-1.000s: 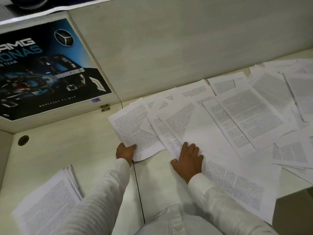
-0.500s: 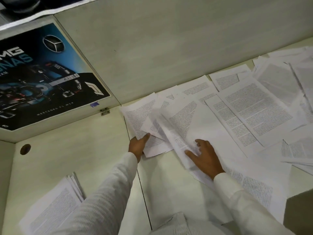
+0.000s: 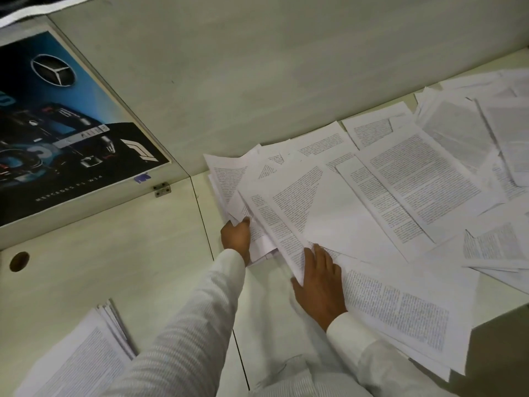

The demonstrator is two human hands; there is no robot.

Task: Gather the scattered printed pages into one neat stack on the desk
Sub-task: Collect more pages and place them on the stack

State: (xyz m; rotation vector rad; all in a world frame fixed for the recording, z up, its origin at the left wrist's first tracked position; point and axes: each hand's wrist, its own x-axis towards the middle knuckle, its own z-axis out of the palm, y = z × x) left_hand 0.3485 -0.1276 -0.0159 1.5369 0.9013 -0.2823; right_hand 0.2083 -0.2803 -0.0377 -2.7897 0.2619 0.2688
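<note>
Several white printed pages (image 3: 406,179) lie scattered and overlapping across the right half of the pale desk (image 3: 120,253). My left hand (image 3: 236,239) grips the near left edge of a small bunch of pages (image 3: 226,179) pushed together at the left end of the spread. My right hand (image 3: 320,285) lies flat with straight fingers on the near edge of overlapping pages (image 3: 329,213) beside that bunch. A separate stack of printed pages (image 3: 86,356) rests at the near left of the desk.
A partition wall (image 3: 257,81) rises behind the desk. A car poster (image 3: 57,124) hangs on the left side panel, with a small metal bracket (image 3: 161,189) below it. A round cable hole (image 3: 19,261) sits at the far left. The desk's front edge (image 3: 503,308) runs at the right.
My left hand has slid the leftmost pages to the right, under their neighbours, into a bunch. My right hand shifted from a flat press to the pages' near edge.
</note>
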